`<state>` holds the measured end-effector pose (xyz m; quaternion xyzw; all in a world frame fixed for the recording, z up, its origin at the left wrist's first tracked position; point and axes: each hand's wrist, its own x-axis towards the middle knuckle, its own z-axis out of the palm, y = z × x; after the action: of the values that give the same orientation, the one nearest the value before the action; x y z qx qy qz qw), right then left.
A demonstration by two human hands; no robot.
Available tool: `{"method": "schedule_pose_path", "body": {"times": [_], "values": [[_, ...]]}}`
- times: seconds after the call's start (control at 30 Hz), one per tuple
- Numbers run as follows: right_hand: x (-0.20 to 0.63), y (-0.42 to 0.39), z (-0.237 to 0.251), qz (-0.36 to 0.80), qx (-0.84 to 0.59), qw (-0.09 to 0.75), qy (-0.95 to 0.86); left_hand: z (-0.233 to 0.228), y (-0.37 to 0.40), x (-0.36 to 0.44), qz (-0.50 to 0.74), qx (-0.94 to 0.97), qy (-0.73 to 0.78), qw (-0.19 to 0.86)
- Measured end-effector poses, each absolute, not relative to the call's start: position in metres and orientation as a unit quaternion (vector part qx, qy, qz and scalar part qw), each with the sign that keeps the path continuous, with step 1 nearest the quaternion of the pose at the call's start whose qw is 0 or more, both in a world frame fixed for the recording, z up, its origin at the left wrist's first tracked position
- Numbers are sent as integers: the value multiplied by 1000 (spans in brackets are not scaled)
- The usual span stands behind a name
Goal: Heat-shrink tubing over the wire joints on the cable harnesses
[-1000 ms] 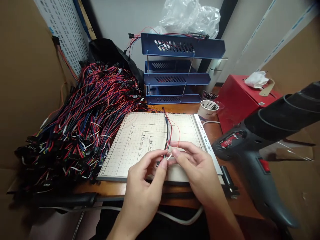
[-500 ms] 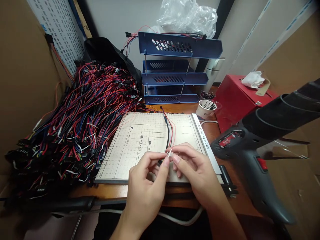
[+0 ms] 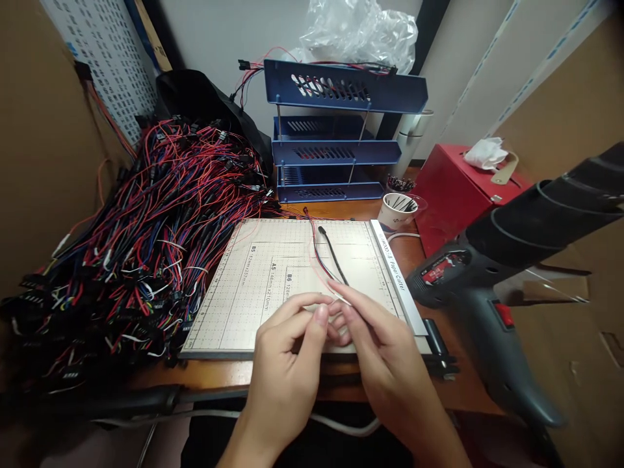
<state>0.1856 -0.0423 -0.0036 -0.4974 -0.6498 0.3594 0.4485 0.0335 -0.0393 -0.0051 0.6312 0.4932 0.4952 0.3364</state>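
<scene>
**Pinching a thin wire lead over the cutting board**

Meeting above the near edge of the cream gridded paper-cutter board (image 3: 273, 279), both hands work one thin red-and-black wire lead with a black sleeve (image 3: 332, 255). The left hand (image 3: 285, 377) closes thumb and forefinger on the lead's near end; the right hand (image 3: 385, 364) pinches a pale tip just beside it. The lead runs from the fingers back across the board, limp and curling. It looks light and floppy, best held close to its end, where the sleeve stiffens it.

Left of the board lies a heap of red, blue and black wire leads (image 3: 141, 240). Behind the board, a blue three-tier plastic tray rack (image 3: 341, 123) carries a few leads on top. A white paper cup (image 3: 397, 211) right of the rack holds dark sticks.
</scene>
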Motion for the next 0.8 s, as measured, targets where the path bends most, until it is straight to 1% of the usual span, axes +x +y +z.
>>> {"method": "schedule_pose_path", "body": {"times": [0.07,0.13,0.27,0.37,0.47,0.6,0.7,0.8], "values": [[193,-41,-2,311,-518,439,-665,-5,-36,28,513,641,497,281],[199,-40,2,287,-530,414,-682,-4,-33,22,517,669,479,238],[206,-39,7,279,-503,385,-722,0,-23,17,471,752,398,232],[208,-36,5,276,-505,372,-728,2,-16,18,467,773,368,223],[209,-31,1,278,-516,358,-727,1,-12,20,461,770,367,246],[210,-27,-5,310,-506,359,-720,-3,-11,19,425,741,404,328],[210,-26,-11,332,-490,381,-710,-5,-13,17,413,708,425,383],[210,-26,-17,338,-447,413,-718,-7,-16,15,412,686,440,408]]}}
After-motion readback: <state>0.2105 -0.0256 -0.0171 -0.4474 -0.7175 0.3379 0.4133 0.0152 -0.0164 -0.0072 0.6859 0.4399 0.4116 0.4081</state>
